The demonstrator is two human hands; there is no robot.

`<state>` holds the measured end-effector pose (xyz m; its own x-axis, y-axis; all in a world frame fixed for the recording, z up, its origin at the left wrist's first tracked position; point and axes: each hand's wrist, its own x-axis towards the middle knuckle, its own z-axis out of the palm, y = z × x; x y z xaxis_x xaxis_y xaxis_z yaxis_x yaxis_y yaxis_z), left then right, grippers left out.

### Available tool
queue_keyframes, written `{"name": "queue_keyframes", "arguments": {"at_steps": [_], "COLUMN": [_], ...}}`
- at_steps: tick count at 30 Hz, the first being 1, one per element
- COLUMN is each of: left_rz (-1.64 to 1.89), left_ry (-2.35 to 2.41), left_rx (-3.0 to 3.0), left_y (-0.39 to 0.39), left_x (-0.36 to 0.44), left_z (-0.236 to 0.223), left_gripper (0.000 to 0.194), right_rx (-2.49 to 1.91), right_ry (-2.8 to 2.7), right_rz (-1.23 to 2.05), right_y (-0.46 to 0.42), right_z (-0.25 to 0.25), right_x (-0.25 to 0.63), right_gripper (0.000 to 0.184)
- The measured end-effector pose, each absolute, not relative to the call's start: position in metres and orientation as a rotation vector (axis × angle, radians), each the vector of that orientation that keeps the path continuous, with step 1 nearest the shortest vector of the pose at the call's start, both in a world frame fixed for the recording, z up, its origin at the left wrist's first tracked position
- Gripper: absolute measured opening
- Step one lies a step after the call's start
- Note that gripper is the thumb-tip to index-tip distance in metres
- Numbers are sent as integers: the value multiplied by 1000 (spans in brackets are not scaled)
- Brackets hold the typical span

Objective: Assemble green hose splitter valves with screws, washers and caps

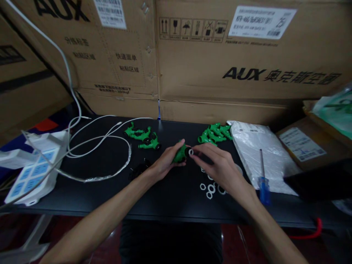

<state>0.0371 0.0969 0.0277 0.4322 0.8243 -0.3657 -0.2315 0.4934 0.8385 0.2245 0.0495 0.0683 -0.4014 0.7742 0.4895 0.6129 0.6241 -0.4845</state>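
My left hand (168, 160) is wrapped round a green plastic hose fitting (179, 155) with a black collar facing right. With thumb and fingertips, my right hand (214, 156) pinches a small white ring washer (190, 151) at that black collar. Whether the washer is touching or seated in the collar is hard to tell. Several loose white rings (211, 189) lie on the dark table below my right hand. Small black parts (139, 169) lie left of my left hand, partly hidden by the forearm.
Green fittings with black parts (143, 136) lie at back left, more green fittings (214, 133) at back right. A white plastic bag (255, 157) bears a blue screwdriver (264, 187). Cables and a power strip (38, 172) occupy the left; large cardboard boxes (192, 80) wall off the back.
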Motion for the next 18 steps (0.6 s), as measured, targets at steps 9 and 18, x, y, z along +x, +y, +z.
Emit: {"name": "queue_keyframes", "arguments": {"at_steps": [9,18], "left_rz": [742,716], "left_ry": [839,845], "left_rx": [796,748], "left_y": [96,97], "left_x": [38,38], "left_z": [22,22], "left_gripper": [48,45], "right_rx": [-1066,-1101], "right_ry": [-2160,-2036], "right_rz": [130,420], "right_y": [45,49], "right_z": [58,57], "right_x": [225,226], "right_gripper": [27,32]}}
